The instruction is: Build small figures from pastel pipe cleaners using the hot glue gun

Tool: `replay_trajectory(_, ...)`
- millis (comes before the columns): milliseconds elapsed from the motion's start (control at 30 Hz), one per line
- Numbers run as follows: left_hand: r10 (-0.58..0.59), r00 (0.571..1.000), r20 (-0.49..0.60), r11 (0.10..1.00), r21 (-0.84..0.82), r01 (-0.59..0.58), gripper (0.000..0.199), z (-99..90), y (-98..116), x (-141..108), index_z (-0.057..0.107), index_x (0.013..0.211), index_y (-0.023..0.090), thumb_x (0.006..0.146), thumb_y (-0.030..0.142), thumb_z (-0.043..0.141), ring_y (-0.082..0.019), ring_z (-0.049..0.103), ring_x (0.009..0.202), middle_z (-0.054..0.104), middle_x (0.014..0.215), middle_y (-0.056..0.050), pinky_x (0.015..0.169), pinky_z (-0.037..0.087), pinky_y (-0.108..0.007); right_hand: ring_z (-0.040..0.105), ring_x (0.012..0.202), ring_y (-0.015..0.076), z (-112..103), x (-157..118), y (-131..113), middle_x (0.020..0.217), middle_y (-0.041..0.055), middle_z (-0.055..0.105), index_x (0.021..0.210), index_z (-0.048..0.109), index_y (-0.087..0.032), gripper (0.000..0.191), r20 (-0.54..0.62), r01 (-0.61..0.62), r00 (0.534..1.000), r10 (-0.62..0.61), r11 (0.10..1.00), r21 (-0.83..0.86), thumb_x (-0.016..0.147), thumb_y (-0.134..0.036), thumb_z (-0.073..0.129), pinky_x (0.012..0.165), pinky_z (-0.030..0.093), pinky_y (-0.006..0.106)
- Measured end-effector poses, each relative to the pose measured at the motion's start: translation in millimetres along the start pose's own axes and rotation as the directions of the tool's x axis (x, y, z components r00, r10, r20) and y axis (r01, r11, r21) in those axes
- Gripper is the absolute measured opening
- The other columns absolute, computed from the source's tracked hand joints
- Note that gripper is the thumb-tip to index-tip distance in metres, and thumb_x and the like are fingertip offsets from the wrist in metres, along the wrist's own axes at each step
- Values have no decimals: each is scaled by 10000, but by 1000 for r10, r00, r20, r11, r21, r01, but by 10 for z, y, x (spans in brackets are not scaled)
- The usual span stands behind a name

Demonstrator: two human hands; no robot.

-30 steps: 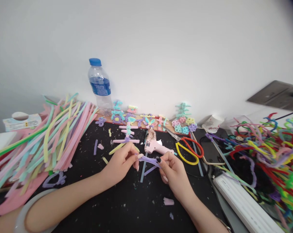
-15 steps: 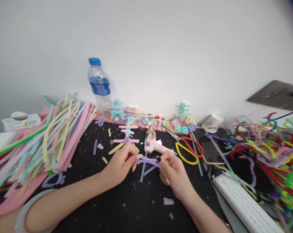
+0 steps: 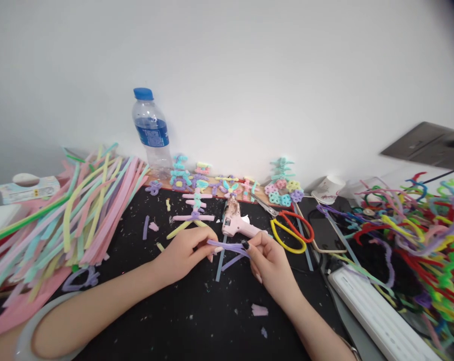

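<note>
We hold a purple pipe cleaner between our 2 hands, just above the black counter. Our left hand pinches 1 end, and our right hand pinches the other. To bend it well, we think we should keep both pinches tight and close together. The pink glue gun lies just behind, and the scissors are near it.

A water bottle stands at the wall; a pink glue gun, scissors and pastel foam strips lie on the black worktop.
</note>
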State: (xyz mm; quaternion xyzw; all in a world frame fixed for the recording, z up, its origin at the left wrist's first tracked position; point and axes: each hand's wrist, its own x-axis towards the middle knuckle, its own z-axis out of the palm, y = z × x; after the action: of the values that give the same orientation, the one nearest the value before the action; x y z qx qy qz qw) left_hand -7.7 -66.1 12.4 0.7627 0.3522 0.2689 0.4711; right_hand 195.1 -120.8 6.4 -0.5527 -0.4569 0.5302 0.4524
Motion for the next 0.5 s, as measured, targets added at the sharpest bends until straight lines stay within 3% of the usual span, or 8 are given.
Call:
replay_trajectory(100,30,999,37,993,112,-34,108,-10,38,-3,546,780,211,869,258,507,-143,577,627,596,657,29,624,430,-252,325,338,68,4,-35,17,419,-100,388,753,464,-219,183,-14,90,995,-94,981,-170,842,-355,548,356,219,184)
replay_trajectory(300,9,996,92,1000,-22,-7,153,29,77,-9,502,831,195,916,286,413,-109,547,597,562,851,-6,615,454,-242,411,411,110,9,-76,7,488,-55,455,822,522,-218,94,14,224,970,-242,871,-437,862,-302,510,408,292,217)
replay_trajectory(500,198,975,102,971,118,-210,187,3,52,-10,545,846,198,916,165,374,-173,540,875,568,933,-52,819,422,-290,363,427,104,-18,-42,30,488,-62,398,733,507,-217,140,-66,204,961,-267,852,-483,842,-301,531,409,240,217)
